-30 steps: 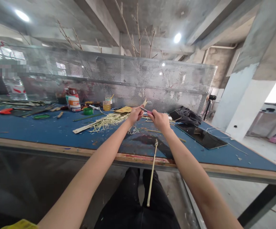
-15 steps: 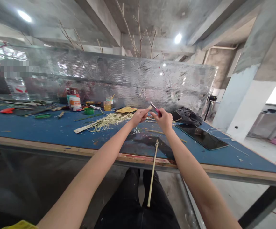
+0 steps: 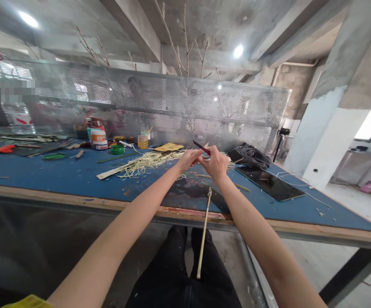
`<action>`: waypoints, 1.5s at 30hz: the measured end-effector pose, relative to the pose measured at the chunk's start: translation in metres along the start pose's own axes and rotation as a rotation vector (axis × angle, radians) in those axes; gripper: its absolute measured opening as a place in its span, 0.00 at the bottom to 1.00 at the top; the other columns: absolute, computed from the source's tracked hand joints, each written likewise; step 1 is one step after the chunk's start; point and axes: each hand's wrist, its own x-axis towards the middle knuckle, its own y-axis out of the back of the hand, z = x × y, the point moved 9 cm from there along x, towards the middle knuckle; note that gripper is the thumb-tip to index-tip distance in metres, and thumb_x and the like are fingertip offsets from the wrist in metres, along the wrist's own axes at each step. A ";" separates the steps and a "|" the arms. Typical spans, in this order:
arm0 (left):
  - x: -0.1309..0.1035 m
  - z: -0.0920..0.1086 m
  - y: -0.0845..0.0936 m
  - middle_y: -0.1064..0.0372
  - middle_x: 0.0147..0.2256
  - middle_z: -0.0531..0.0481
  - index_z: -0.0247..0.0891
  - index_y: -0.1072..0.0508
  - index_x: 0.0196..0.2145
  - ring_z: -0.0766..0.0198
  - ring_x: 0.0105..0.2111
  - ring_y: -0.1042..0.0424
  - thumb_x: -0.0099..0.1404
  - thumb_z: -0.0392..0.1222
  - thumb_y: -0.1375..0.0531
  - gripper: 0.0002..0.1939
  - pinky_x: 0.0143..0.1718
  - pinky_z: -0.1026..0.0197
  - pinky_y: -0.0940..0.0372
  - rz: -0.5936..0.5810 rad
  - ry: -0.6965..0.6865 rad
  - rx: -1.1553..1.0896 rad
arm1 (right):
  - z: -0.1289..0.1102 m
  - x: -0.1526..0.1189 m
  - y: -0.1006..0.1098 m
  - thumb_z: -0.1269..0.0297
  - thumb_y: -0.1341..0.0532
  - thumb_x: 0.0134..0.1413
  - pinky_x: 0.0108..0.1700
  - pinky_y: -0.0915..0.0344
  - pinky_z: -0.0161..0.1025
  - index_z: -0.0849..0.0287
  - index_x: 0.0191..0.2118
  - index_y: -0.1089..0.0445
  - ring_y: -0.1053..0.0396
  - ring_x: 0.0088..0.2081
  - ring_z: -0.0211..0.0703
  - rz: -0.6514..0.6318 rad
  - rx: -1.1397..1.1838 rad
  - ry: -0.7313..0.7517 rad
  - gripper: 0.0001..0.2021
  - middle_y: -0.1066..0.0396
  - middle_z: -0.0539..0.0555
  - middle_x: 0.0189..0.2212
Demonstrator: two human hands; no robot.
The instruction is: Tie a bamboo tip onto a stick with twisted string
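Observation:
My right hand [image 3: 218,162] is closed around a craft knife [image 3: 203,147] with a red handle and dark blade, the blade pointing up and left. Against it, my left hand [image 3: 189,160] is closed on a pale wooden strip, mostly hidden by the fingers; a light tip shows just beyond the knife. Below the hands, a thin pale stick [image 3: 204,233] with a frayed far end extends past the table edge above my lap. To the left of my left hand lies a heap of pale shavings [image 3: 153,159], with a flat strip [image 3: 108,174] sticking out.
On the blue table [image 3: 60,179] stand a white jar [image 3: 99,139], a green lid [image 3: 117,149] and a yellow jar [image 3: 143,141]. A dark glass tablet [image 3: 270,183] and a grey cloth [image 3: 252,156] lie right. A perforated metal screen [image 3: 172,107] runs along the back.
The knife has turned flatter, and its blade now points further left across the left hand. My right hand has shifted slightly left; the pale strip is now more hidden. The view moved a little.

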 end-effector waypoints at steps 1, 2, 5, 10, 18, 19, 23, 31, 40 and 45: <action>0.000 -0.001 -0.001 0.48 0.12 0.58 0.37 0.40 0.15 0.73 0.14 0.48 0.54 0.72 0.47 0.33 0.17 0.66 0.54 -0.004 0.000 -0.005 | -0.001 -0.001 -0.001 0.42 0.44 0.53 0.27 0.54 0.33 0.58 0.32 0.34 0.32 0.25 0.40 0.006 -0.003 -0.006 0.21 0.30 0.50 0.22; 0.000 -0.001 -0.002 0.49 0.12 0.58 0.37 0.41 0.15 0.73 0.14 0.49 0.54 0.73 0.49 0.34 0.17 0.66 0.54 -0.009 0.003 -0.013 | -0.002 -0.003 -0.002 0.42 0.45 0.54 0.27 0.54 0.34 0.59 0.33 0.34 0.32 0.25 0.40 0.012 -0.007 -0.014 0.21 0.30 0.51 0.22; 0.000 -0.004 -0.006 0.53 0.11 0.59 0.38 0.42 0.14 0.73 0.12 0.52 0.52 0.76 0.50 0.35 0.16 0.65 0.55 -0.032 0.021 -0.040 | -0.004 -0.005 -0.002 0.43 0.45 0.55 0.26 0.55 0.34 0.59 0.34 0.34 0.32 0.25 0.40 0.024 -0.016 -0.039 0.21 0.30 0.51 0.22; 0.000 -0.003 -0.006 0.53 0.11 0.60 0.38 0.41 0.14 0.74 0.12 0.54 0.51 0.76 0.48 0.35 0.15 0.66 0.58 -0.029 0.035 -0.082 | -0.006 -0.006 -0.001 0.46 0.45 0.56 0.27 0.55 0.34 0.59 0.34 0.34 0.32 0.26 0.41 0.022 -0.012 -0.055 0.18 0.30 0.50 0.23; 0.001 -0.007 -0.003 0.54 0.10 0.60 0.37 0.41 0.15 0.75 0.11 0.55 0.56 0.70 0.45 0.32 0.15 0.66 0.60 -0.032 0.080 -0.125 | -0.008 -0.005 -0.002 0.49 0.42 0.55 0.27 0.55 0.34 0.58 0.35 0.34 0.31 0.26 0.41 0.004 0.008 -0.061 0.16 0.29 0.50 0.24; 0.001 -0.008 -0.003 0.54 0.10 0.60 0.37 0.40 0.15 0.75 0.11 0.55 0.57 0.70 0.45 0.32 0.15 0.66 0.60 -0.034 0.086 -0.129 | -0.008 -0.005 -0.002 0.49 0.43 0.55 0.27 0.55 0.34 0.58 0.35 0.34 0.31 0.26 0.41 0.001 0.011 -0.059 0.16 0.29 0.50 0.24; 0.001 -0.014 -0.003 0.55 0.10 0.60 0.37 0.39 0.14 0.75 0.11 0.56 0.58 0.71 0.48 0.34 0.14 0.66 0.60 -0.040 0.110 -0.142 | -0.008 -0.004 -0.003 0.49 0.46 0.58 0.27 0.54 0.34 0.58 0.35 0.35 0.31 0.26 0.40 -0.012 0.019 -0.053 0.16 0.29 0.51 0.25; 0.002 -0.012 -0.003 0.56 0.10 0.61 0.38 0.41 0.15 0.75 0.11 0.57 0.56 0.69 0.44 0.32 0.14 0.66 0.60 -0.031 0.124 -0.155 | -0.008 -0.003 -0.004 0.48 0.46 0.57 0.27 0.55 0.34 0.59 0.35 0.35 0.31 0.26 0.41 -0.034 0.013 -0.061 0.17 0.28 0.51 0.25; 0.001 -0.009 -0.004 0.56 0.12 0.61 0.38 0.42 0.16 0.75 0.12 0.57 0.61 0.62 0.44 0.28 0.15 0.66 0.61 -0.060 0.123 -0.152 | -0.005 -0.004 -0.008 0.49 0.43 0.55 0.27 0.56 0.34 0.58 0.36 0.35 0.31 0.27 0.42 -0.054 0.013 -0.079 0.16 0.28 0.51 0.25; 0.002 -0.010 -0.003 0.56 0.11 0.60 0.38 0.42 0.16 0.75 0.12 0.57 0.59 0.65 0.43 0.29 0.15 0.65 0.61 -0.070 0.111 -0.144 | -0.005 -0.004 -0.008 0.49 0.43 0.55 0.27 0.56 0.34 0.59 0.37 0.34 0.32 0.27 0.42 -0.058 0.014 -0.088 0.16 0.29 0.51 0.24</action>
